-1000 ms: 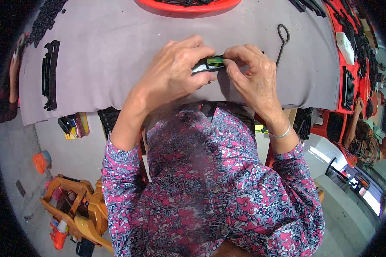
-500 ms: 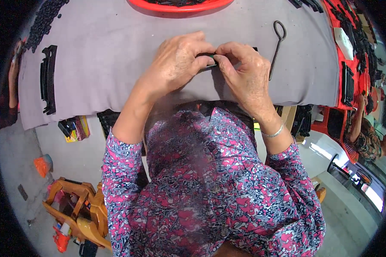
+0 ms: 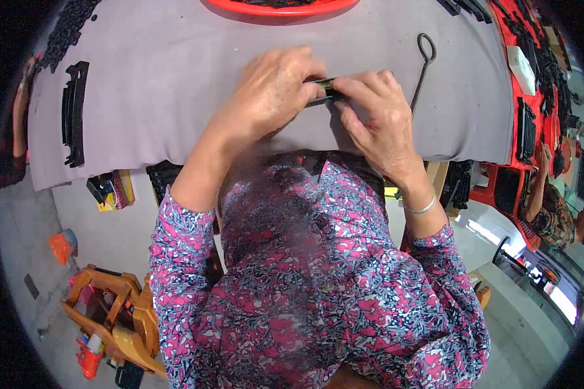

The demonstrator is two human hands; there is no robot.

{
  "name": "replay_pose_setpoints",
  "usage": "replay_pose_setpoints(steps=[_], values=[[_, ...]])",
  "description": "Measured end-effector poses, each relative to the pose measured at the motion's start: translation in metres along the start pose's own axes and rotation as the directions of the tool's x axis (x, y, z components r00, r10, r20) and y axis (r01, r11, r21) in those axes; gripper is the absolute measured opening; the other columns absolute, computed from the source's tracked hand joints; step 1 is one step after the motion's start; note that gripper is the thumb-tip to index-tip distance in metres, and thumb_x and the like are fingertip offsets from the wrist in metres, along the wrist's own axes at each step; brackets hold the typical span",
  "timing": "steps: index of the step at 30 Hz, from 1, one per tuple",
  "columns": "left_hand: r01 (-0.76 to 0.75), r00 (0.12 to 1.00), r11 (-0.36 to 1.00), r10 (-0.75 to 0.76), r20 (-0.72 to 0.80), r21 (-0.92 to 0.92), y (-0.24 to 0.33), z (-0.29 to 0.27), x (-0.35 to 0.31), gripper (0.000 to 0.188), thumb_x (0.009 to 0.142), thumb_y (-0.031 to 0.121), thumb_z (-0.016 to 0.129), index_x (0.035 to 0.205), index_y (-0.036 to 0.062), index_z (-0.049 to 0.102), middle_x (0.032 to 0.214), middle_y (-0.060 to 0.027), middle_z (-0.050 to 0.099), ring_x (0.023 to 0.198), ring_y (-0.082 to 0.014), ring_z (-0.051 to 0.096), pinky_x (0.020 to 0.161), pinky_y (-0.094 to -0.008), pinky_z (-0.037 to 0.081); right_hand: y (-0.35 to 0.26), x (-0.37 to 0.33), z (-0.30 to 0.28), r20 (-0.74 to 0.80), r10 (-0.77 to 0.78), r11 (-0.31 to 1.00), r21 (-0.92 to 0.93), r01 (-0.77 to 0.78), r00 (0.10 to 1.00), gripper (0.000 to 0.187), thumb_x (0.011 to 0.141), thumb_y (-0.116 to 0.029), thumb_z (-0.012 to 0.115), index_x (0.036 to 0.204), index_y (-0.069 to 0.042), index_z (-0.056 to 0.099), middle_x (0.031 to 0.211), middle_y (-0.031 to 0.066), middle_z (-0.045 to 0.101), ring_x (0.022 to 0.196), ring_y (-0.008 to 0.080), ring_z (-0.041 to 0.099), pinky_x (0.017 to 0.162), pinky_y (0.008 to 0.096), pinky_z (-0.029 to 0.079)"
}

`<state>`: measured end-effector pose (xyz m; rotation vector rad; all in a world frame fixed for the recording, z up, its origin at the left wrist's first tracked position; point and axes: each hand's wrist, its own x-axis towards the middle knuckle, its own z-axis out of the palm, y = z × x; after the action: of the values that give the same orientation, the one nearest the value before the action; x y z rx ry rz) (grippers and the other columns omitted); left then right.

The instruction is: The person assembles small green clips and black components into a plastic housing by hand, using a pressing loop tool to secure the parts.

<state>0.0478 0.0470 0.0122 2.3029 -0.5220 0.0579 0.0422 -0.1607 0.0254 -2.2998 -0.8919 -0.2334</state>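
Just above your lap, over the grey cloth-covered desk (image 3: 162,78), you had a small dark strip (image 3: 329,91) between your two hands, a greenish patch showing where your fingers left it uncovered. Taking the strip as the middle of the clock, your left hand (image 3: 272,84) came in from nine o'clock, thumb and forefinger pinched narrow on its near end. Your right hand (image 3: 377,113) sat toward four o'clock, its fingertips on the other end; its thumb was lower and looked a little apart, so you could not have been told surely whether that hand gripped or only pressed.

The strip seemed light enough for fingertips alone, and its straight edge suggested something stiff rather than soft. Its surface might have been smooth and a bit slippery, and so thin a piece could perhaps have flexed or cracked if bent in the middle. The long edges near each end looked the safest places for you to take hold, with the greenish part left free of pressure.

At eleven o'clock stood a red basin (image 3: 282,16) of black pieces; near three o'clock lay a metal rod (image 3: 422,81), its loop pointing toward one. Well off at nine o'clock, a black ribbed part (image 3: 75,117) rested on the cloth.
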Motion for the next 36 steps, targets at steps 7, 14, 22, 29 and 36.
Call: replay_pose_setpoints(steps=[7, 14, 22, 29, 36], values=[[-0.044, 0.996, 0.981, 0.058, 0.067, -0.187, -0.009, -0.017, -0.01, 0.03, 0.09, 0.014, 0.061, 0.114, -0.0047, 0.063, 0.1, -0.0162, 0.063, 0.092, -0.0332, 0.062, 0.082, -0.0393, 0.049, -0.01, 0.002, 0.004, 0.052, -0.102, 0.968, -0.226, 0.111, 0.993, 0.027, 0.076, -0.011, 0.072, 0.103, -0.014, 0.068, 0.098, 0.0012, 0.062, 0.092, 0.0247, 0.054, 0.079, 0.0409, 0.042], [0.025, 0.999, 0.987, -0.02, 0.035, -0.158, 0.003, -0.019, -0.032, 0.04, 0.078, 0.009, 0.074, 0.114, -0.0038, 0.064, 0.097, -0.0148, 0.062, 0.091, -0.031, 0.062, 0.081, -0.0382, 0.05, -0.008, 0.006, 0.015, 0.107, -0.209, 0.956, -0.185, 0.226, 0.972, 0.026, 0.077, -0.012, 0.071, 0.103, -0.012, 0.067, 0.096, 0.0007, 0.059, 0.094, 0.0234, 0.055, 0.079, 0.0403, 0.043], [0.04, 0.995, 0.979, -0.056, -0.078, -0.199, 0.005, -0.012, -0.034, 0.043, 0.068, -0.002, 0.076, 0.11, -0.0021, 0.067, 0.088, -0.011, 0.061, 0.08, -0.027, 0.062, 0.073, -0.0347, 0.05, -0.013, 0.013, 0.014, 0.235, -0.191, 0.964, -0.14, 0.228, 0.953, 0.023, 0.077, -0.011, 0.07, 0.099, -0.009, 0.066, 0.092, 0.0038, 0.057, 0.092, 0.0252, 0.055, 0.077, 0.0383, 0.045], [0.046, 0.995, 0.991, -0.056, -0.08, -0.123, 0.008, -0.006, -0.038, 0.041, 0.067, -0.003, 0.074, 0.108, -0.0018, 0.068, 0.087, -0.0115, 0.061, 0.081, -0.0265, 0.063, 0.073, -0.0347, 0.05, -0.006, 0.003, -0.015, -0.049, -0.122, 0.979, 0.156, 0.128, 0.991, 0.023, 0.077, -0.003, 0.068, 0.1, -0.005, 0.07, 0.092, 0.0075, 0.068, 0.085, 0.0253, 0.064, 0.074, 0.0353, 0.052], [0.059, 0.996, 0.992, -0.067, -0.065, -0.111, 0.012, -0.009, -0.036, 0.042, 0.068, -0.001, 0.076, 0.109, -0.0011, 0.067, 0.089, -0.0119, 0.061, 0.083, -0.0286, 0.063, 0.076, -0.0356, 0.051, 0.099, 0.013, -0.07, -0.23, 0.442, 0.877, -0.09, -0.472, 0.867, 0.035, 0.085, -0.029, 0.074, 0.105, -0.001, 0.072, 0.087, 0.0126, 0.074, 0.079, 0.0201, 0.072, 0.073, 0.0321, 0.056]])
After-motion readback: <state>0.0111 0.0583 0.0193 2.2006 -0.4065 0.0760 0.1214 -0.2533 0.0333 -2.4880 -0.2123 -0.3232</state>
